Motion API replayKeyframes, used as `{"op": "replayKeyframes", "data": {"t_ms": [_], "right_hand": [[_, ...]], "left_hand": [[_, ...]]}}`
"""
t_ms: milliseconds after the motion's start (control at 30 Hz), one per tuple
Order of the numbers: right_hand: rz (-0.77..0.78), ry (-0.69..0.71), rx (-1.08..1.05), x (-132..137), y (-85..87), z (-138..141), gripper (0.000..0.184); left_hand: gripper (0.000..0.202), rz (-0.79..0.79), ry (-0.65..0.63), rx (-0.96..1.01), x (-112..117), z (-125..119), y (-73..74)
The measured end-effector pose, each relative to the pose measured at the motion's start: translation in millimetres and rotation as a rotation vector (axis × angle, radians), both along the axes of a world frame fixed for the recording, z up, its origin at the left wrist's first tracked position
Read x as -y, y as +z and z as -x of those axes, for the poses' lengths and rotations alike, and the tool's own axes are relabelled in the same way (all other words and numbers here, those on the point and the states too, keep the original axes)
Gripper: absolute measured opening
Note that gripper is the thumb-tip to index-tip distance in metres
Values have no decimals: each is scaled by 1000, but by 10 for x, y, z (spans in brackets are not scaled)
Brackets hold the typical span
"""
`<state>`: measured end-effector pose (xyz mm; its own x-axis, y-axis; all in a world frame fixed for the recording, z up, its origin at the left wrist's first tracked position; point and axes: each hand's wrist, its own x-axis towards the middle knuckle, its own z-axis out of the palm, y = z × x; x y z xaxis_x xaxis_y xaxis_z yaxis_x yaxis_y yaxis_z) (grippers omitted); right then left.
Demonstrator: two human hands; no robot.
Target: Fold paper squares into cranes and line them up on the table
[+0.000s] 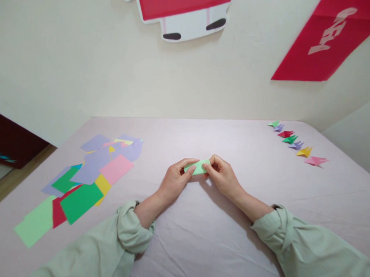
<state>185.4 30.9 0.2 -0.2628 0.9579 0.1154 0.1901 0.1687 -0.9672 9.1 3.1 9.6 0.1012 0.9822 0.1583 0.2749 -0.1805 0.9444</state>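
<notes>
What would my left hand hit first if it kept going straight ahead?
Your left hand pinches the folded green paper, so that comes first; beyond it, likely the right hand.

Light bright, even and diffuse. We find no hard beam and no glare on the pink cloth [209, 244] or the cream wall [75, 57].

Shadows are soft-edged. One lies under the right hand [224, 178] and along the near-left side of its forearm, a smaller one under the left sleeve [127, 228]. We place the light above and somewhat beyond the hands. The small folded figures [297, 143] cast only thin shadows.

Focus is sharp at centre. The edges of the green folded paper [198, 167] and the cloth wrinkles read crisply, with no motion blur on the left hand [175, 181].

We note wide-lens distortion. The red banner [322, 36] leans, both sleeves swell at the bottom corners, and the far cloth edge bows.
</notes>
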Motion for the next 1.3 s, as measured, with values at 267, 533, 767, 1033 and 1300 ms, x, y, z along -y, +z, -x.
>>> {"op": "replayKeyframes", "data": {"t_ms": [267, 533, 767, 1033, 1300], "right_hand": [[25, 13, -18, -4, -9, 1, 29], [22, 12, -59, 4, 6, 10, 26], [80, 50, -177, -41, -67, -2, 32], [39, 115, 7, -22, -10, -27, 33], [34, 96, -3, -12, 14, -19, 32]], "left_hand": [[25, -5, 2, -3, -6, -6, -34], [25, -22, 32, -2, -4, -15, -64], [25, -8, 57, 4, 8, -19, -38], [25, -12, 24, -2, 10, -10, -37], [31, 48, 80, -12, 18, -17, -14]]}}
